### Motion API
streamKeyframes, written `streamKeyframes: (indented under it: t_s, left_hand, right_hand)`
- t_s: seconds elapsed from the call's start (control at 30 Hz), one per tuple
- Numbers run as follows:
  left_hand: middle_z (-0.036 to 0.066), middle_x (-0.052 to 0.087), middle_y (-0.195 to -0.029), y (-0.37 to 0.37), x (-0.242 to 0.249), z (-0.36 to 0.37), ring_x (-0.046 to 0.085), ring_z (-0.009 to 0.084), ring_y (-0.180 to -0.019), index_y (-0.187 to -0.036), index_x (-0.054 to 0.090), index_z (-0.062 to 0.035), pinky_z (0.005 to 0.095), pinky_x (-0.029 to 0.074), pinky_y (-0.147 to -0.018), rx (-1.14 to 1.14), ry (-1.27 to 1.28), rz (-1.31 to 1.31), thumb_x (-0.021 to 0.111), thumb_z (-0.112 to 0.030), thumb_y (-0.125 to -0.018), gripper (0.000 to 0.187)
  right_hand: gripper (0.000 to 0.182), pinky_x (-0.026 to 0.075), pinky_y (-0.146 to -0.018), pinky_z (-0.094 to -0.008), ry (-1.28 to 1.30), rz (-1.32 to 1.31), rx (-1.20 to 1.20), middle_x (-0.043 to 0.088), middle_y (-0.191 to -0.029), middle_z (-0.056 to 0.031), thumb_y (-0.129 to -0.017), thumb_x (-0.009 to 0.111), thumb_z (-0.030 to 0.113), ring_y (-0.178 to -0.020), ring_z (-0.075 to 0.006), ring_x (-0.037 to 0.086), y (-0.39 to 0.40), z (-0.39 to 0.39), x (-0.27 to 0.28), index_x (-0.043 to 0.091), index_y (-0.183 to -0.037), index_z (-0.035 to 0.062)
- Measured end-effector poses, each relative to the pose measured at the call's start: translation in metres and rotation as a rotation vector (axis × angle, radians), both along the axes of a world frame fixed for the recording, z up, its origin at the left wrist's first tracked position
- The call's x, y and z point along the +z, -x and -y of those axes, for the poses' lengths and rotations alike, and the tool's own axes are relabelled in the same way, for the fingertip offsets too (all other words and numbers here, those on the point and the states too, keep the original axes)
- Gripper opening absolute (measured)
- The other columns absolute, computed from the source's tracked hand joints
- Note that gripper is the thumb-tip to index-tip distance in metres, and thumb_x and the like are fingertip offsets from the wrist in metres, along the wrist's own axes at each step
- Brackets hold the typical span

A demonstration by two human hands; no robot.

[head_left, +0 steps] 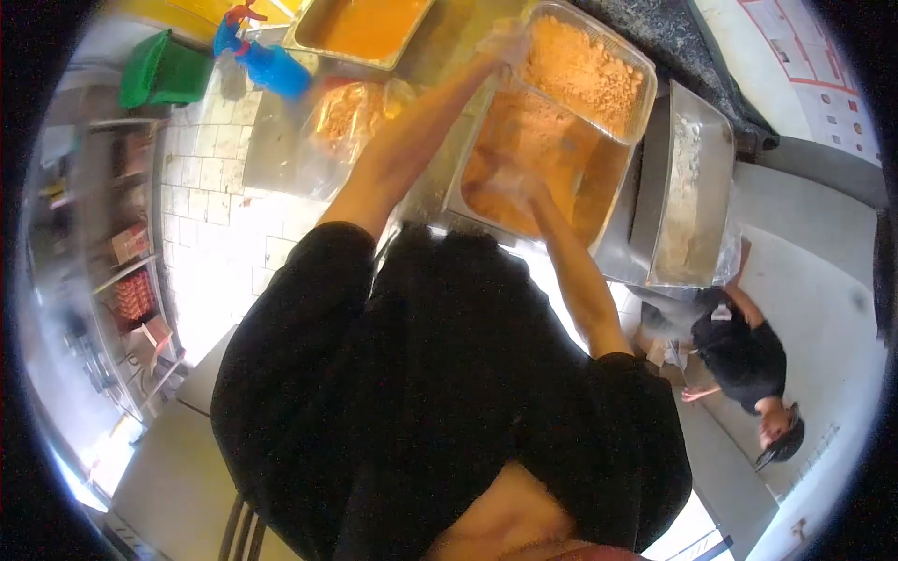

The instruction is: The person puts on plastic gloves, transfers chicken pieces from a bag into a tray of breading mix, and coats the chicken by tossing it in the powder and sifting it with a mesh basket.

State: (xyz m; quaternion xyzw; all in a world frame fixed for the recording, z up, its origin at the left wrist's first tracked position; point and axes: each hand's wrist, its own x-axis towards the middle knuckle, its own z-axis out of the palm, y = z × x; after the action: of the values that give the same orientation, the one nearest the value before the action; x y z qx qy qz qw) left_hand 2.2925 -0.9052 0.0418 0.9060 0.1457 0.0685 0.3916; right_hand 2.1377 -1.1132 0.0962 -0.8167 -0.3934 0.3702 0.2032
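My left hand (505,43), in what looks like a thin clear glove, holds the left rim of a wire-mesh basket (645,93). Orange breaded pieces (580,70) fill that basket, which sits over the far part of a deep metal tray (455,192). Loose orange breading (533,131) covers the tray's bottom. Down in the near left part of the tray is my right hand (510,185), also seemingly gloved. Motion blurs its fingers, and I cannot make out whether anything is in them.
A pan of orange liquid (365,26) stands at the far left. Near it are a clear plastic bag with orange pieces (351,112) and a blue spray bottle (276,70). Another metal pan (694,187) is on the right. A person in black (744,355) is farther right.
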Motion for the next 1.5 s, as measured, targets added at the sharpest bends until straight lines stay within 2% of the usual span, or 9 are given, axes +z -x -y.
streamKeyframes:
  t_s: [0.23, 0.73, 0.9, 1.03, 1.13, 1.23, 1.3, 1.4, 1.5]
  left_hand:
    - [0.021, 0.065, -0.106, 0.005, 0.015, -0.004, 0.064, 0.0359, -0.095, -0.118, 0.055, -0.0101, 0.0503, 0.050, -0.079, -0.084, -0.015, -0.010, 0.044, -0.040, -0.091, 0.042]
    - [0.017, 0.066, -0.096, 0.003, 0.014, 0.002, 0.066, 0.0321, -0.086, -0.119, 0.056, -0.0083, 0.0472, 0.051, -0.073, -0.018, 0.186, -0.126, 0.045, -0.043, -0.092, 0.045]
    - [0.019, 0.061, -0.096, -0.073, -0.167, -0.027, 0.059, 0.0331, -0.084, -0.107, 0.060, -0.0021, 0.0479, 0.048, -0.072, 0.008, -0.275, 0.329, 0.052, -0.042, -0.088, 0.045]
    - [0.015, 0.062, -0.087, -0.052, -0.099, -0.032, 0.059, 0.0310, -0.078, -0.100, 0.062, -0.0041, 0.0458, 0.047, -0.067, -0.361, -0.596, 0.107, 0.050, -0.035, -0.089, 0.035]
    - [0.014, 0.062, -0.082, -0.085, -0.188, -0.035, 0.059, 0.0284, -0.077, -0.094, 0.063, -0.0063, 0.0442, 0.047, -0.068, -0.203, -1.397, 0.555, 0.050, -0.029, -0.088, 0.027]
    - [0.016, 0.062, -0.092, -0.021, -0.049, -0.012, 0.060, 0.0313, -0.084, -0.102, 0.061, -0.0075, 0.0456, 0.047, -0.073, -0.193, -0.283, 0.078, 0.048, -0.031, -0.089, 0.030]
    - [0.018, 0.062, -0.098, -0.003, -0.011, -0.006, 0.061, 0.0332, -0.088, -0.107, 0.060, -0.0083, 0.0466, 0.047, -0.077, -0.142, -0.171, 0.038, 0.047, -0.033, -0.090, 0.033]
    - [0.021, 0.062, -0.108, 0.012, 0.009, -0.005, 0.062, 0.0361, -0.095, -0.114, 0.057, -0.0094, 0.0480, 0.047, -0.083, -0.122, -0.096, 0.038, 0.045, -0.036, -0.091, 0.037]
    - [0.023, 0.062, -0.113, 0.015, 0.009, -0.003, 0.063, 0.0376, -0.097, -0.119, 0.056, -0.0096, 0.0489, 0.048, -0.085, -0.121, -0.020, 0.091, 0.045, -0.037, -0.091, 0.040]
  right_hand:
    - [0.094, 0.043, -0.100, -0.0343, 0.369, -0.081, 0.004, 0.058, -0.124, -0.0192, -0.060, 0.083, 0.043, -0.111, -0.0294, 0.057, 0.005, -0.026, 0.022, 0.047, -0.134, -0.0010]
    - [0.055, 0.040, -0.103, -0.0389, -0.489, -0.513, -0.338, 0.058, -0.123, -0.0160, -0.087, 0.060, 0.039, -0.116, -0.0287, 0.054, -0.038, 0.111, 0.015, 0.057, -0.123, -0.0021]
    - [0.053, 0.036, -0.105, -0.0418, -0.714, -0.699, -0.737, 0.054, -0.129, -0.0148, -0.094, 0.050, 0.039, -0.123, -0.0293, 0.048, -0.078, 0.091, 0.103, 0.052, -0.128, -0.0008]
    - [0.047, 0.042, -0.099, -0.0426, -0.293, -0.205, -0.836, 0.055, -0.129, -0.0159, -0.092, 0.052, 0.033, -0.122, -0.0299, 0.049, -0.144, 0.034, 0.146, 0.051, -0.133, 0.0095]
    - [0.046, 0.044, -0.097, -0.0433, 0.086, 0.980, -0.006, 0.054, -0.129, -0.0162, -0.090, 0.053, 0.024, -0.120, -0.0315, 0.050, -0.208, 0.067, 0.080, 0.051, -0.135, 0.0168]
    - [0.043, 0.044, -0.096, -0.0422, 0.183, 0.770, -0.185, 0.055, -0.129, -0.0146, -0.091, 0.048, 0.018, -0.117, -0.0312, 0.052, -0.139, 0.041, 0.153, 0.051, -0.133, 0.0192]
    - [0.040, 0.045, -0.094, -0.0411, 0.096, 0.301, -0.552, 0.055, -0.129, -0.0135, -0.093, 0.044, 0.017, -0.114, -0.0298, 0.053, -0.115, 0.054, 0.150, 0.052, -0.132, 0.0184]
    - [0.034, 0.049, -0.083, -0.0376, 0.111, 0.859, 0.208, 0.062, -0.116, -0.0141, -0.098, 0.041, 0.026, -0.102, -0.0271, 0.060, -0.086, 0.101, 0.061, 0.056, -0.126, 0.0129]
    - [0.036, 0.049, -0.084, -0.0400, 0.284, 0.263, -0.253, 0.063, -0.110, -0.0166, -0.096, 0.044, 0.033, -0.100, -0.0284, 0.062, -0.048, 0.124, -0.022, 0.059, -0.120, 0.0092]
